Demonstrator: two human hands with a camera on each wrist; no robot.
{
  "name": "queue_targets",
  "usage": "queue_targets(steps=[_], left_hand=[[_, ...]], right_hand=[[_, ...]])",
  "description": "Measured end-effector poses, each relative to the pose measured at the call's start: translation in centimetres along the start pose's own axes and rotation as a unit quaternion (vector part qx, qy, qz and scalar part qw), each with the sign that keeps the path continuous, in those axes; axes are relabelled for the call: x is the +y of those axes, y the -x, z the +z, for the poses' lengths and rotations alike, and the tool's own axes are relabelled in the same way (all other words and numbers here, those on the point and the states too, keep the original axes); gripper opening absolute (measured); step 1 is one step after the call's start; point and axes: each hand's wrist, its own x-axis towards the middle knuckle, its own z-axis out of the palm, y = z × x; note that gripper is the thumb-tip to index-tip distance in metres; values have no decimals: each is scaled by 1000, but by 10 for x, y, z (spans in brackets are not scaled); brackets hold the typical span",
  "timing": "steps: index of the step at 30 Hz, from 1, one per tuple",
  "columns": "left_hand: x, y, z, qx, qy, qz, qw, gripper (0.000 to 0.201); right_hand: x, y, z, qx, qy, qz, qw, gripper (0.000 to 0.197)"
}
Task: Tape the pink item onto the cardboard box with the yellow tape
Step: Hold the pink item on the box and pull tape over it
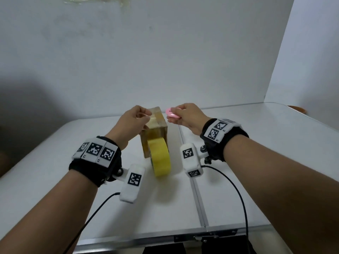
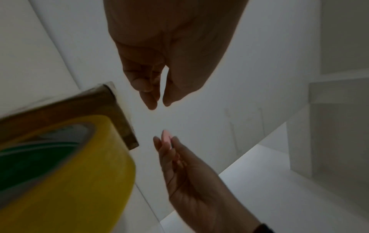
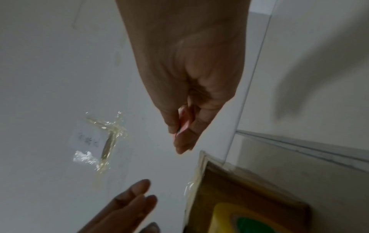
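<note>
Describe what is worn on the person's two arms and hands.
Both forearms are bare, no sleeves, no gloves. Each wrist carries a black strap with white tiles printed with black square markers. A white padded camera block, also marker-tagged, hangs from each strap on a small bracket, trailing a thin black cable.

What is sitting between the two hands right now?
In the head view, the top of the cardboard box lies between the left hand and the right hand, which pinches the pink item.
</note>
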Motion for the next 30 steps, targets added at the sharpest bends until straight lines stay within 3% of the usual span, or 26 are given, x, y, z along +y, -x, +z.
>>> queue_targets(steps=[4, 11, 14, 17, 22, 30], left_hand=[[-17, 15, 0, -8, -3, -28, 1000, 10], [-27, 27, 7, -27, -52, -86, 995, 31], [-28, 29, 10, -58, -37, -116, 991, 37], [-30, 29, 12, -87, -15, -132, 987, 37], [-37, 31, 10, -120, 50, -142, 981, 30], [-40, 36, 6, -177, 111, -153, 966, 27]], right_hand=[[-3, 3, 18, -43, 40, 1, 998, 33], [-5, 5, 27, -82, 175, -13, 981, 32], [-7, 8, 27, -80, 281, -74, 954, 21], [-11, 12, 26, -95, 403, -127, 901, 3], [-8, 13, 25, -119, 458, -145, 869, 30], [2, 8, 29, -117, 524, -169, 827, 25]])
